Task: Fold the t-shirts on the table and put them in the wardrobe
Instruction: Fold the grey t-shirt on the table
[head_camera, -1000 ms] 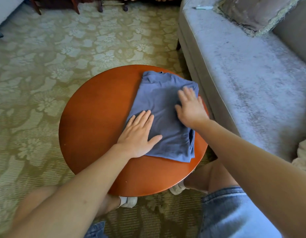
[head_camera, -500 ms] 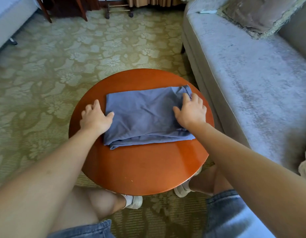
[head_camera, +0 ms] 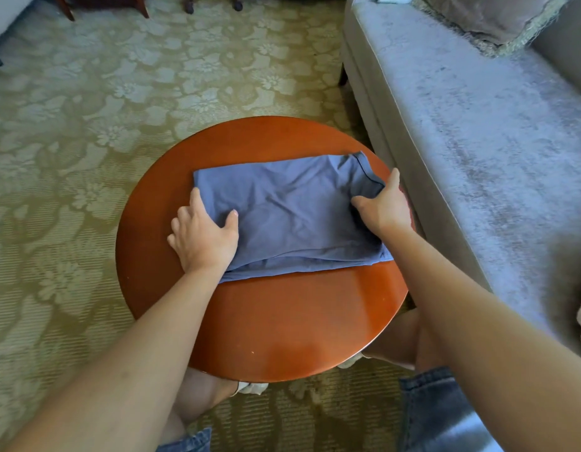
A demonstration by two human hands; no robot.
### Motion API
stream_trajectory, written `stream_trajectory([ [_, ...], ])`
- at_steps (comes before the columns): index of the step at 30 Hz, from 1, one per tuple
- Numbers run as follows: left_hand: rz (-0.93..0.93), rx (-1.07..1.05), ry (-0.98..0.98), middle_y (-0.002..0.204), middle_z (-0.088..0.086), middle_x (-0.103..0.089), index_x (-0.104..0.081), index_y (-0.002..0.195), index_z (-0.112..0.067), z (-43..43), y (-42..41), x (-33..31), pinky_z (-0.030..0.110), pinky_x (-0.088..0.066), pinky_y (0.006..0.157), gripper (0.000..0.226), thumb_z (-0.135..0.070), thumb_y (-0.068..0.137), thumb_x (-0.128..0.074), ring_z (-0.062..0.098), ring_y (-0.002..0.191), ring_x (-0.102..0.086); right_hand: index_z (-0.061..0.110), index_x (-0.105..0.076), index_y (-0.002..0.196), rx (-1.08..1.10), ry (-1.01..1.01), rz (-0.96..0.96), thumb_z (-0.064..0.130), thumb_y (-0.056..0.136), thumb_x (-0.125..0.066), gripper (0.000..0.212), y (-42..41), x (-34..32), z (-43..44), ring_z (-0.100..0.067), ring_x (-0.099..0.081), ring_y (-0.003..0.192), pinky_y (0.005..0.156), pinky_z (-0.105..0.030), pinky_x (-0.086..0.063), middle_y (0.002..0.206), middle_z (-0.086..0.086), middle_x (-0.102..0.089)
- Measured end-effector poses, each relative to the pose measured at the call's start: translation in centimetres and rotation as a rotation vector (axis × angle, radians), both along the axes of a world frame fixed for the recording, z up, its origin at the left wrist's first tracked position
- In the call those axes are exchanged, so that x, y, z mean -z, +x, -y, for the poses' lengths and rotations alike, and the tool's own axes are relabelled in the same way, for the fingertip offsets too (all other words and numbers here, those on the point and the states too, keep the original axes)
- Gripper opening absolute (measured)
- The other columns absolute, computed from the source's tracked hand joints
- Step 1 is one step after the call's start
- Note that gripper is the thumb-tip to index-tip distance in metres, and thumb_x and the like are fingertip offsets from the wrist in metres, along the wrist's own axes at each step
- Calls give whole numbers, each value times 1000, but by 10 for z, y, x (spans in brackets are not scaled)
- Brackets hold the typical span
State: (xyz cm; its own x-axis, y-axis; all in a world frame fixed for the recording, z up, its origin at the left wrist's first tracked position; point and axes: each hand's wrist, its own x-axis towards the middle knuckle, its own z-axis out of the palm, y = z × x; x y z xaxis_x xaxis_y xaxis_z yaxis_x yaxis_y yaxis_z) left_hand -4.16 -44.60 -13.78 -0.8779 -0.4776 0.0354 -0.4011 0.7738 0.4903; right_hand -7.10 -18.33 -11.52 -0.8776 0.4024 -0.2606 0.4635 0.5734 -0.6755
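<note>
A blue t-shirt [head_camera: 292,216], folded into a rectangle, lies across the far half of the round reddish-brown wooden table [head_camera: 282,331]. My left hand [head_camera: 202,238] is at the shirt's left end, thumb on top of the cloth and fingers curled down along its edge. At the right end my right hand [head_camera: 385,207] holds the shirt, thumb pressed on top and fingers behind the slightly raised edge. The wardrobe is not in view.
A grey sofa [head_camera: 478,141] stands close to the table's right side, with a cushion [head_camera: 497,17] at its far end. Patterned carpet [head_camera: 87,158] surrounds the table. Dark furniture legs [head_camera: 142,4] stand at the far edge. My knees are under the table's near rim.
A second ago both palms lay flat on the shirt. The shirt has turned to lie crosswise, and my hands have moved to its two ends and closed on them.
</note>
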Motion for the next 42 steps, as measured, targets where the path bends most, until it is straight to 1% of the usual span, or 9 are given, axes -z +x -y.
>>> stream_trajectory([
  [4,-10,-4,9,139,11,-50,-26,151,-21,1,-1,1,48,-28,104,76,-49,88,-59,34,130,-39,23,-1,156,-39,-15,-77,34,88,-61,92,12,-1,1,-30,-56,116,91,-38,-44,121,-2,-59],
  [9,-49,-1,74,131,13,-58,-29,149,-20,1,2,-2,45,-28,105,69,-40,91,-60,35,124,-45,26,-8,157,-74,-15,-152,35,89,-60,86,23,1,2,-28,-55,117,106,-46,-39,113,-1,-61],
  [11,-71,22,94,127,15,-60,-28,150,-19,0,4,-3,45,-29,105,67,-34,93,-59,36,122,-48,28,-13,156,-98,8,-197,31,90,-60,81,29,9,0,-23,-57,105,105,-44,-39,113,-5,-64],
  [14,-108,68,96,126,15,-60,-26,151,-20,-1,6,-4,46,-35,104,65,-28,94,-58,37,119,-53,31,-22,154,-107,-3,-263,25,91,-58,73,33,18,-4,-13,-55,83,97,-35,-44,88,3,-61],
  [22,-102,202,-8,121,15,-54,-46,145,-23,2,5,4,42,-36,98,46,-14,100,-46,36,111,-52,26,-53,139,-191,112,-304,9,91,-49,51,25,31,-9,-26,-54,112,102,-41,-39,115,-3,-59],
  [27,-55,156,17,124,12,-51,-54,139,-23,-1,6,-2,37,-39,93,40,-15,100,-46,34,106,-54,33,-51,139,-290,133,-126,6,90,-42,57,23,16,-8,-25,-46,124,109,-41,-30,128,-1,-54],
  [30,15,147,27,127,11,-52,-58,134,-22,2,5,-10,35,-39,92,37,-15,100,-47,33,110,-55,26,-56,136,-267,-3,-62,1,82,-45,60,23,1,-11,-27,-47,131,110,-40,-36,137,-4,-58],
  [34,174,116,329,133,8,-60,-64,126,-12,17,2,-27,31,-42,101,34,-6,96,-51,28,121,-56,16,-64,128,-158,-146,-136,11,90,-57,39,47,-11,-7,-22,-53,124,99,-24,-40,131,-4,-63],
  [42,118,291,356,154,6,-32,-47,144,-13,-2,47,-93,27,-31,103,48,-14,97,-57,25,139,-35,17,-56,137,-155,-112,-251,3,94,-47,46,105,-58,-9,-24,-42,136,109,-29,-32,144,-7,-51],
])
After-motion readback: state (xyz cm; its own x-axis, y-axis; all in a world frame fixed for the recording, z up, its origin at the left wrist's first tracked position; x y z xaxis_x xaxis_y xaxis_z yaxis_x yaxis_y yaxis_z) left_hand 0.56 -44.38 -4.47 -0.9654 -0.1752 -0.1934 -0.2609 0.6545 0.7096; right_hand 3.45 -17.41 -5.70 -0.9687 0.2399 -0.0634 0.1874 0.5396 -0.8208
